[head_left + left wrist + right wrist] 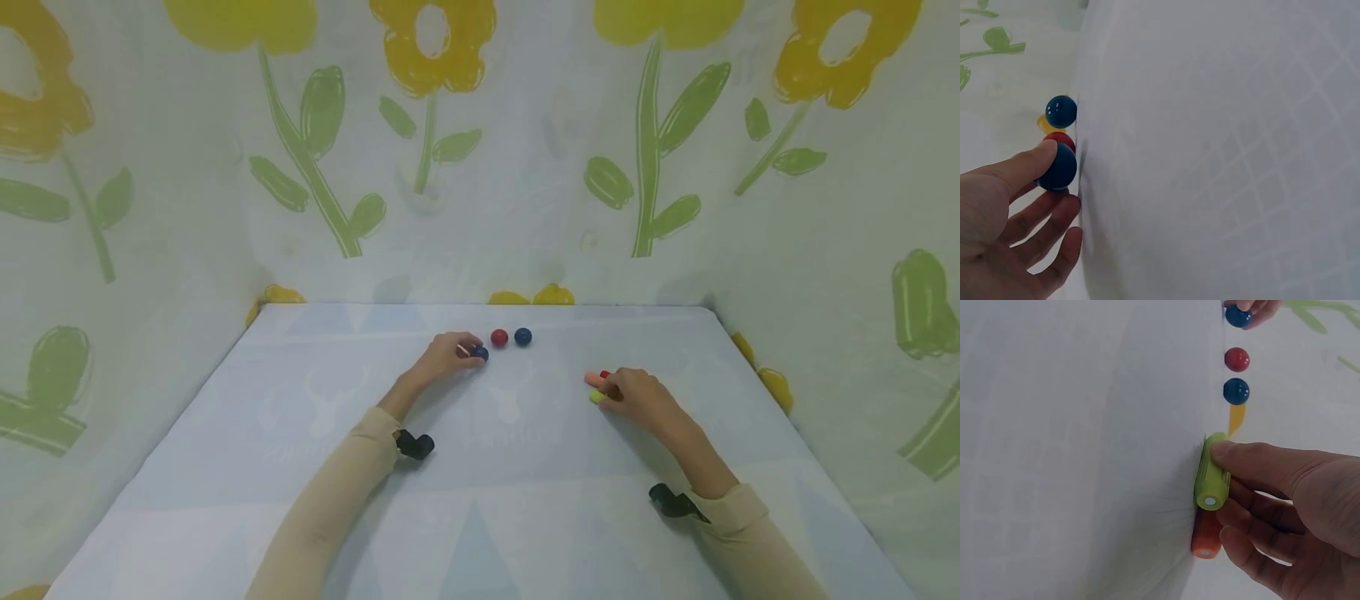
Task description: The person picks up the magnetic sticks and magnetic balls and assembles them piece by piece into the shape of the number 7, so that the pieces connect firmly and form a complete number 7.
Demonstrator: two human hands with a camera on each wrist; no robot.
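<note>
At the far middle of the table, my left hand point(444, 357) pinches a dark blue ball point(480, 354) between thumb and fingers; the left wrist view shows the thumb on the ball point(1060, 167). Just beyond it sit a red ball point(499, 337) and a second blue ball point(522, 337), side by side. Farther right, my right hand point(641, 396) holds a light green ribbed cylinder point(1212, 481) with a pale dot on its end. An orange cylinder point(592, 378) lies beside the green one. Something red point(604, 374) shows behind it, partly hidden by my fingers.
A pale patterned cloth covers the table point(480, 450). Behind its far edge stands a white flower-print curtain point(510, 208), which also runs along both sides. Black wrist devices point(417, 446) are strapped at both sleeves.
</note>
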